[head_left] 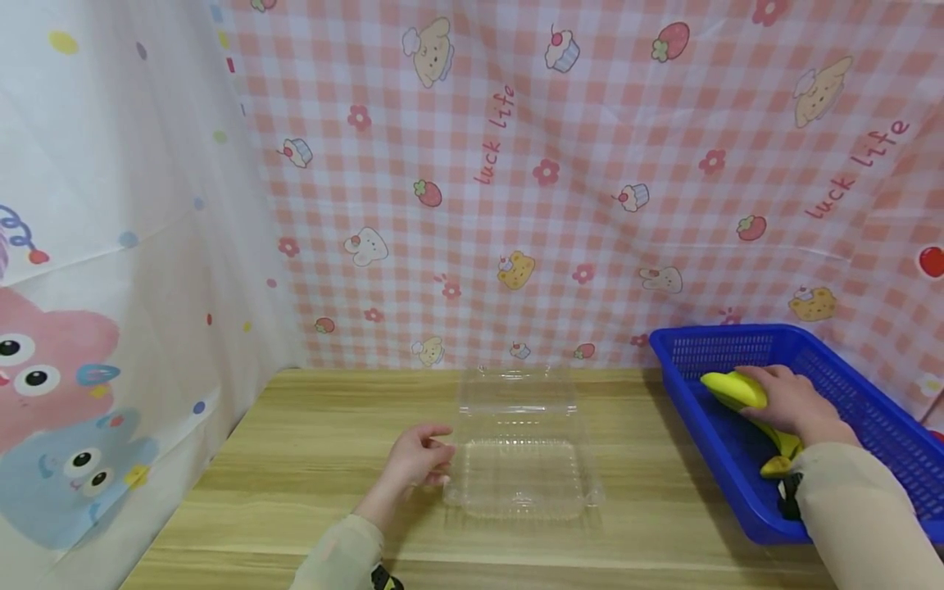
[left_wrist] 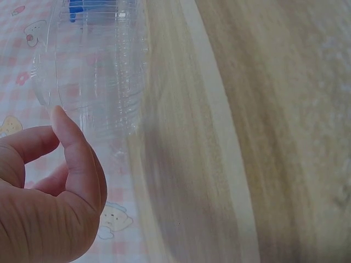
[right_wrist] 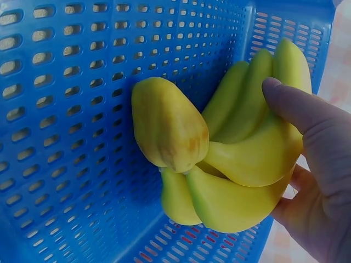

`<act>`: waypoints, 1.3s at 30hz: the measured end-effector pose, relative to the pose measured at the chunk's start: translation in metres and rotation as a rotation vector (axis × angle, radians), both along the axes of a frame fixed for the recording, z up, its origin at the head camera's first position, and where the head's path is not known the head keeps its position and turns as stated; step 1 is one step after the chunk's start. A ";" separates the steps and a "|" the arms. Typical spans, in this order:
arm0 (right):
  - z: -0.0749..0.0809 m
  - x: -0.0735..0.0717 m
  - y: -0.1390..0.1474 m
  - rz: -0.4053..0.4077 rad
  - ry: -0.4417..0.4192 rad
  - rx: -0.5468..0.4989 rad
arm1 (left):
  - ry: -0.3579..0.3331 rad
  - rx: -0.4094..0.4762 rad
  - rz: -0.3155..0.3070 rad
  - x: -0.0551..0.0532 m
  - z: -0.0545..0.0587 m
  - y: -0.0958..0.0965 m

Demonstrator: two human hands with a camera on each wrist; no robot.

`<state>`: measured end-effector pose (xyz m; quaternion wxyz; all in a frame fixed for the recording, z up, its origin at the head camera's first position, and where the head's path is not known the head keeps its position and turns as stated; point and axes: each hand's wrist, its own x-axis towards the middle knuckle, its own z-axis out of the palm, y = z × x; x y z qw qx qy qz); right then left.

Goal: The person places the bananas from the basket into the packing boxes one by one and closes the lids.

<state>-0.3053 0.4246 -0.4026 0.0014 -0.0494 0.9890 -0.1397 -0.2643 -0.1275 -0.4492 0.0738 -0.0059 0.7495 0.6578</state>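
A bunch of yellow bananas (right_wrist: 241,208), greenish at the tips, lies in the blue basket (head_left: 696,447). My right hand (head_left: 792,401) grips the bunch at its outer side, thumb on one face and fingers on the other. Against the bunch rests a stubby, ridged yellow fruit (right_wrist: 167,123) with a brownish patch; its kind is unclear. At the left side of a clear plastic clamshell box (head_left: 524,479), my left hand (head_left: 419,456) has its fingers loosely bent, holding nothing. Its fingertips are close to the box's edge; whether they touch it I cannot tell.
The clamshell box stands with its lid (head_left: 516,393) raised at the back, on a wooden table (head_left: 332,459). The slotted basket is at the table's right. A pink checked cloth (head_left: 472,213) hangs behind, and a white patterned curtain (head_left: 170,270) at the left.
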 end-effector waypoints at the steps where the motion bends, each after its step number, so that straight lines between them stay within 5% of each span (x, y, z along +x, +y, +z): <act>1: 0.000 0.000 0.000 0.007 0.009 0.004 | -0.001 0.000 0.000 0.000 0.000 0.000; 28: 0.011 0.002 -0.001 0.038 0.097 0.030 | -0.001 0.004 -0.008 0.000 0.002 0.000; 39: 0.031 0.005 -0.002 0.033 0.146 -0.005 | 0.002 -0.004 -0.009 0.000 0.000 0.000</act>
